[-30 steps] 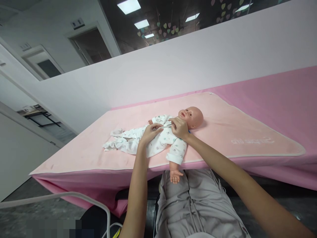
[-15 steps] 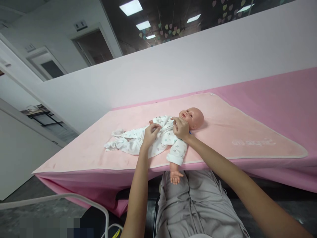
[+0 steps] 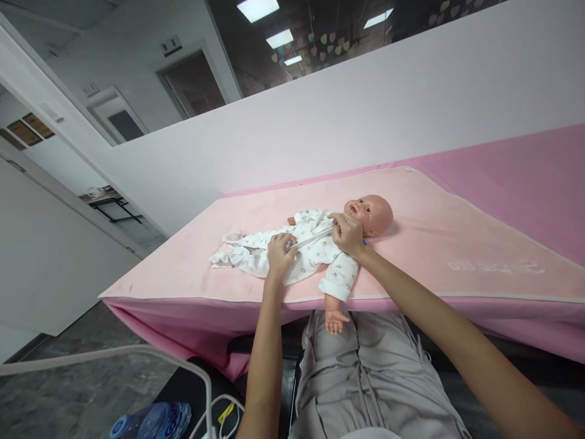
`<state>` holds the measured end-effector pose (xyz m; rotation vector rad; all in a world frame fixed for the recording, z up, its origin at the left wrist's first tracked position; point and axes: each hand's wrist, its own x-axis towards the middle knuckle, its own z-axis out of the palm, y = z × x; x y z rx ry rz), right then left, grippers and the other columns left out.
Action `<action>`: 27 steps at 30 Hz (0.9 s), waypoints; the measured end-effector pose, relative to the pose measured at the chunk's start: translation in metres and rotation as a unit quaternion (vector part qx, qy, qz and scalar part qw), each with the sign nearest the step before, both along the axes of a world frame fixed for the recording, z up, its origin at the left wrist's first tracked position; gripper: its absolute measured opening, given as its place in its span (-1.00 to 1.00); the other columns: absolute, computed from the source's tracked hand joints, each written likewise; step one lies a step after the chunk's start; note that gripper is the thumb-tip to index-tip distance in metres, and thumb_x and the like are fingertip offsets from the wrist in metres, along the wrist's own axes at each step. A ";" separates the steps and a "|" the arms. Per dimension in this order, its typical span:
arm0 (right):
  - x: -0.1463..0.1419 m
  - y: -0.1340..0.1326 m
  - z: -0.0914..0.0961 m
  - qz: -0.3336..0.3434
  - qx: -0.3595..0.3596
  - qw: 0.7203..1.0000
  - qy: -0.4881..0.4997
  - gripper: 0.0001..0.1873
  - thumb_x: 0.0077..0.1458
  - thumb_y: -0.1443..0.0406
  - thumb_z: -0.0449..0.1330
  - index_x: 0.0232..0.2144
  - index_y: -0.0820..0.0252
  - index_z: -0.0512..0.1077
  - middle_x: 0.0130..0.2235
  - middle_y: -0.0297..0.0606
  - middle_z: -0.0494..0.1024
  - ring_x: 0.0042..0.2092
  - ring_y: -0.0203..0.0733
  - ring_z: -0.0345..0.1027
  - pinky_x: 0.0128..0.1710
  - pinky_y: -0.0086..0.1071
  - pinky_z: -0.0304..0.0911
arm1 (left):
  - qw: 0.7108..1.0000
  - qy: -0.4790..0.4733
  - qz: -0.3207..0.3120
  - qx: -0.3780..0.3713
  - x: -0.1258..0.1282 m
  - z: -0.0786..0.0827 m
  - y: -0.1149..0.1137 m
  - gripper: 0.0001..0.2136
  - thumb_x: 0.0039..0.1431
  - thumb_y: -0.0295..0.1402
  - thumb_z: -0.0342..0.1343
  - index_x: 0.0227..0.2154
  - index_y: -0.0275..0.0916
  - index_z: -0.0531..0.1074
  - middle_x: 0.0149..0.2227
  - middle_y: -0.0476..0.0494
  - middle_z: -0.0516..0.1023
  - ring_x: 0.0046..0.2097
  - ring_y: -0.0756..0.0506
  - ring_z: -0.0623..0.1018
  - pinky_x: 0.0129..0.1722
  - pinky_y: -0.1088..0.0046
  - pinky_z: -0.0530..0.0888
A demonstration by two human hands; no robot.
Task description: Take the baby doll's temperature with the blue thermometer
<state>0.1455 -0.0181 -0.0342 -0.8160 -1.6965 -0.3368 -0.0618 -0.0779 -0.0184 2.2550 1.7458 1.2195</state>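
A baby doll (image 3: 369,214) lies on its back on a light pink mat (image 3: 439,244), head to the right, dressed in a white printed sleepsuit (image 3: 315,253). My left hand (image 3: 280,256) is closed on the sleepsuit's front opening at the doll's belly. My right hand (image 3: 348,234) pinches the same opening at the collar, just under the doll's chin. The garment edge is stretched taut between both hands. One bare doll arm (image 3: 336,317) hangs over the table's near edge.
The mat lies on a table covered by a darker pink sheet (image 3: 525,177), backed by a white wall. My grey trousers (image 3: 365,378) are below the table edge. A blue-capped water bottle (image 3: 150,422) and a white tube (image 3: 137,356) sit at lower left.
My left hand has slid down from the doll's chest to its belly along the sleepsuit opening. My right hand stays at the collar. The view has shifted a little to the left.
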 end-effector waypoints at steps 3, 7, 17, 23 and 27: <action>0.000 0.000 0.000 0.002 -0.007 1.000 0.002 -0.66 -0.14 0.51 -0.05 -0.30 0.24 0.39 -0.48 -0.25 0.41 -0.41 -0.18 0.25 -0.38 -0.36 0.13 | 1.000 -0.009 -0.011 -0.006 -0.002 -0.001 -0.002 -0.91 -0.06 -0.47 -0.03 -0.46 -0.16 0.32 -0.23 -0.05 0.46 -0.10 -0.16 0.31 -0.08 0.31 0.22; 0.000 -0.001 0.002 -0.007 -0.006 1.000 -0.005 -0.67 -0.12 0.51 -0.06 -0.31 0.26 0.39 -0.46 -0.25 0.44 -0.39 -0.21 0.26 -0.36 -0.39 0.14 | 1.000 -0.009 0.001 0.004 -0.001 -0.003 -0.002 -0.92 -0.09 -0.49 -0.01 -0.52 -0.17 0.28 -0.25 -0.01 0.46 -0.11 -0.13 0.32 -0.08 0.32 0.23; 0.000 -0.003 0.003 -0.015 -0.011 1.000 -0.018 -0.66 -0.17 0.52 -0.07 -0.33 0.28 0.40 -0.48 -0.26 0.43 -0.39 -0.21 0.26 -0.37 -0.41 0.12 | 0.997 -0.061 -0.019 0.040 -0.002 -0.006 -0.003 -0.91 -0.13 -0.50 0.03 -0.53 -0.18 0.28 -0.31 -0.03 0.43 -0.16 -0.08 0.39 -0.11 0.37 0.31; 0.001 -0.002 0.002 -0.020 -0.034 0.999 -0.023 -0.66 -0.13 0.50 -0.07 -0.31 0.28 0.40 -0.44 -0.24 0.45 -0.36 -0.21 0.28 -0.33 -0.40 0.14 | 0.999 -0.032 -0.015 0.037 -0.003 -0.006 -0.002 -0.93 -0.09 -0.48 0.03 -0.51 -0.18 0.32 -0.29 -0.03 0.45 -0.15 -0.09 0.40 -0.09 0.36 0.30; 0.001 -0.002 0.002 -0.020 -0.036 0.999 -0.026 -0.66 -0.13 0.50 -0.07 -0.31 0.27 0.40 -0.45 -0.25 0.45 -0.38 -0.21 0.28 -0.34 -0.40 0.14 | 0.997 -0.043 0.003 0.065 -0.002 -0.007 0.000 -0.96 -0.07 -0.45 0.04 -0.51 -0.19 0.34 -0.33 -0.04 0.43 -0.19 -0.07 0.42 -0.14 0.39 0.34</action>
